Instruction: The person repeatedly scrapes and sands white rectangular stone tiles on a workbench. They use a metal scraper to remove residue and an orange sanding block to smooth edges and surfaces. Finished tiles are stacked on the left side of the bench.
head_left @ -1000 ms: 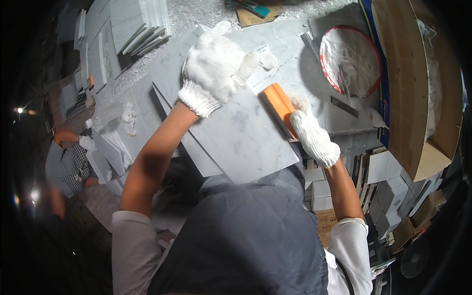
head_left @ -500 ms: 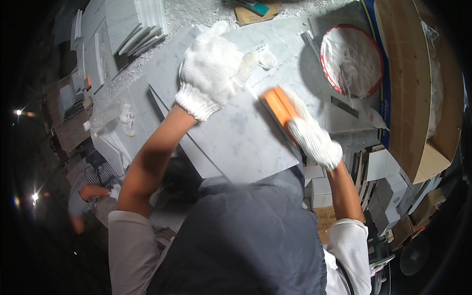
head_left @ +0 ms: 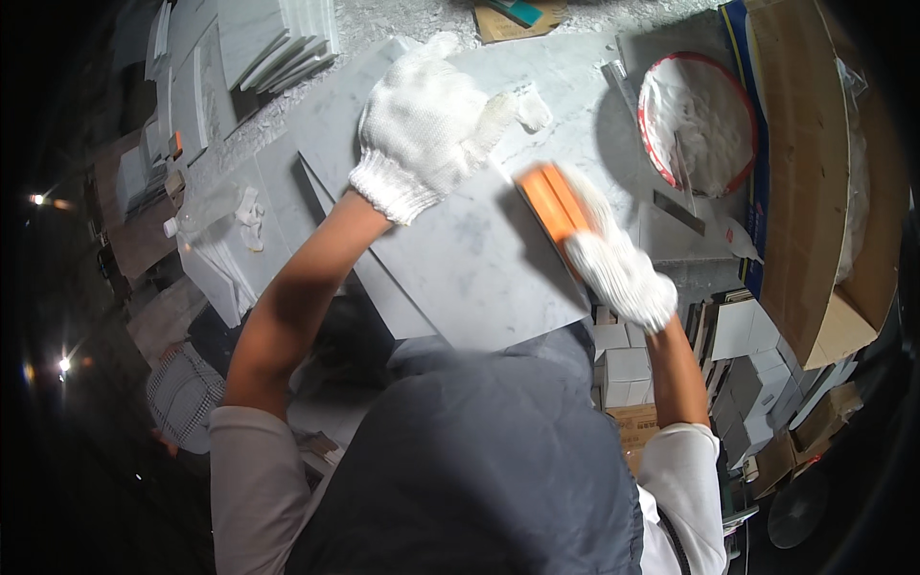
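Note:
A grey-veined white marble tile lies in front of me, on top of another slab whose edge shows at its left. My left hand, in a white knit glove, rests on the tile's far end, fingers stretched and thumb pointing right. Beside that thumb is a small white lump that I cannot identify. My right hand, gloved too, grips an orange hand sanding block tilted against the tile's right edge. The block's underside is hidden.
A red-rimmed bucket of white material stands to the right, near a cardboard box. Stacked marble tiles stand far left. White boxes are at lower right. Another person bends over at lower left.
The view has shifted slightly, moving the worktop a little rightward in the picture. Both hands keep nearly the same places on the tile and block. The other person has bent lower.

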The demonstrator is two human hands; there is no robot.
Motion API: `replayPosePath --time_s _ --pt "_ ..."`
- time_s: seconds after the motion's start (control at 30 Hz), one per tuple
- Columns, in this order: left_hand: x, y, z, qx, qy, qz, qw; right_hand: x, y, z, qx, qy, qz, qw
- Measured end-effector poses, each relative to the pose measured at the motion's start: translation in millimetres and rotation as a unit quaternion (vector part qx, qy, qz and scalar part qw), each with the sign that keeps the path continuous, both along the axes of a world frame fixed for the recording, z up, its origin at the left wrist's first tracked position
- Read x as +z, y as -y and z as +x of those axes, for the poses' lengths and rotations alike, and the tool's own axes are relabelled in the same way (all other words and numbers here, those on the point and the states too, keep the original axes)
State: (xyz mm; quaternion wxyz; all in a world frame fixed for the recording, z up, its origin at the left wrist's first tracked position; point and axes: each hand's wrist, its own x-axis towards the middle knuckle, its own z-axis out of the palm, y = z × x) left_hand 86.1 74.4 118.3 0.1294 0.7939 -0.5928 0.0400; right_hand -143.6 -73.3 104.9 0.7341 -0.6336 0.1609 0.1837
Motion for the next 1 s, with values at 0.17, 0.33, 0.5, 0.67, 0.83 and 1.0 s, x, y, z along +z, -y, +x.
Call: replayPosePath --time_s 0.17,0.33,0.5,0.67,0.83,1.0 --pt "-2.3 0.5 -0.7 0.012 0.024 -0.020 0.999 6.7 6.2 7.2 0.022 0.017 -0.003 1.000" --pt "-1.2 0.4 0.9 0.001 0.025 0.000 1.000 -0.2 2.0 1.6 0.022 0.053 -0.070 0.996" --pt "-4.0 -0.2 2.6 -0.002 0.028 0.023 0.999 -3.9 -1.7 -9.3 0.017 0.102 -0.094 0.990" --pt "-4.2 -0.3 0.4 0.003 0.044 0.004 0.999 -9.3 -0.9 -17.9 0.010 0.105 -0.096 0.990" --pt "-6.1 0.1 1.1 -0.019 0.050 -0.019 0.998 -17.3 -5.1 -39.3 -0.016 0.145 -0.091 0.985" --pt "-6.4 -1.4 1.6 -0.001 0.018 0.007 1.000 -8.1 -6.4 -27.2 -0.026 0.096 -0.123 0.987"
